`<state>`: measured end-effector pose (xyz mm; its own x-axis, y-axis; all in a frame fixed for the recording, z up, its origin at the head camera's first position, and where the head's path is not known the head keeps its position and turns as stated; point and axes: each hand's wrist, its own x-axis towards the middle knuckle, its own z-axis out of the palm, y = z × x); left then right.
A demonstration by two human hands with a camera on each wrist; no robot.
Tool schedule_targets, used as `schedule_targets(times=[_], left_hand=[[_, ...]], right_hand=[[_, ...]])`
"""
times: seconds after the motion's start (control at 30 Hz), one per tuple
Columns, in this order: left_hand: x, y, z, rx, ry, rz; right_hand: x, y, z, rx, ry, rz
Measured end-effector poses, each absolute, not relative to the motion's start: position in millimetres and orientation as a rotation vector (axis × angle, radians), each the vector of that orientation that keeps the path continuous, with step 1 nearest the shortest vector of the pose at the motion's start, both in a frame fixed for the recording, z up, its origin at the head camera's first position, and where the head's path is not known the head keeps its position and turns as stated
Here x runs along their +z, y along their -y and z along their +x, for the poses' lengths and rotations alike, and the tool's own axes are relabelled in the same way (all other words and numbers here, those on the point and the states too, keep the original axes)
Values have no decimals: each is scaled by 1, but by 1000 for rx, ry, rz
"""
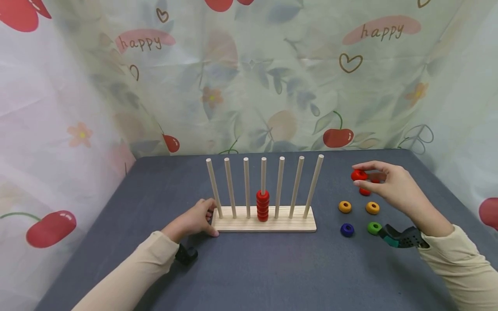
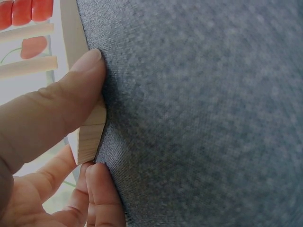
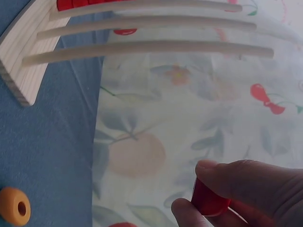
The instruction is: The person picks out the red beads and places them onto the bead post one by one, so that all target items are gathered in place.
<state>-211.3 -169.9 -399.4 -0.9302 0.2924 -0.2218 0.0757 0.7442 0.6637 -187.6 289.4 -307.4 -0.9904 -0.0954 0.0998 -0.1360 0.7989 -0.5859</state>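
Note:
A wooden peg rack (image 1: 233,224) with several upright pegs stands mid-table, and a stack of red beads (image 1: 262,206) sits on its middle peg. My left hand (image 1: 196,218) grips the rack's left end; in the left wrist view the thumb (image 2: 71,90) lies along the front edge, the fingers round the end. Over the right side of the table, my right hand (image 1: 393,185) pinches a red bead (image 1: 359,175) between thumb and fingertips. The same bead (image 3: 210,198) shows in the right wrist view, partly hidden by the fingers.
Below the right hand lie other red beads (image 1: 365,191), partly covered by it. Nearer are two yellow beads (image 1: 344,207), a dark blue bead (image 1: 347,230) and a green bead (image 1: 374,228). A patterned curtain (image 1: 253,86) hangs behind the dark table (image 1: 264,272).

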Motion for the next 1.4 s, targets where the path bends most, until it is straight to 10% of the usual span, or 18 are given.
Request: schedule_targets(times=[1.4], left_hand=[[-401, 170, -213, 990, -2629, 285]], right_hand=[[-276, -250, -160, 1138, 2655, 273]])
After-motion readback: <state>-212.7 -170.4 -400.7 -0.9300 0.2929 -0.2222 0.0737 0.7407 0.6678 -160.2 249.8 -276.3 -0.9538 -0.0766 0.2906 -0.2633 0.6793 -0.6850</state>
